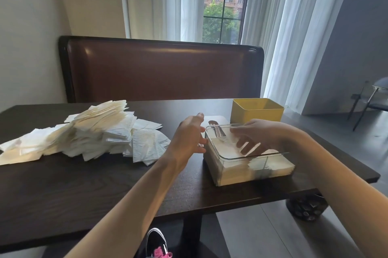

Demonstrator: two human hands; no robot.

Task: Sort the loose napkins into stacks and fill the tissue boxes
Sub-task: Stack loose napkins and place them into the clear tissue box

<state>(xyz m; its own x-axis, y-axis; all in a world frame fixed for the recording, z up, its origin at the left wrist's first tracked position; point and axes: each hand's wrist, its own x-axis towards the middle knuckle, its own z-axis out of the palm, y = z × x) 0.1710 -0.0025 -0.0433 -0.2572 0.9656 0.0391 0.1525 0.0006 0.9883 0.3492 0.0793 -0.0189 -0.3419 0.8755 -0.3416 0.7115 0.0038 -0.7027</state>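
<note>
Right hand (255, 134) flat, fingers spread, pressing napkins down inside the clear tissue box (249, 165); left hand (190, 137) open, steadying its side. Risk: the box skids toward the surface (88, 190) edge. Count: one clear box, one yellow box (257, 110), one loose napkin heap (84, 133).

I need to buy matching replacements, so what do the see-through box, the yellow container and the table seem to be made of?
The clear rectangular tissue box looks like glossy acrylic or similar plastic: the white napkins show through its walls. The yellow rectangular container has thin walls and a smooth matte coat, perhaps painted metal or plastic. The dark brown table shows wood grain, either solid wood or veneer.
</note>
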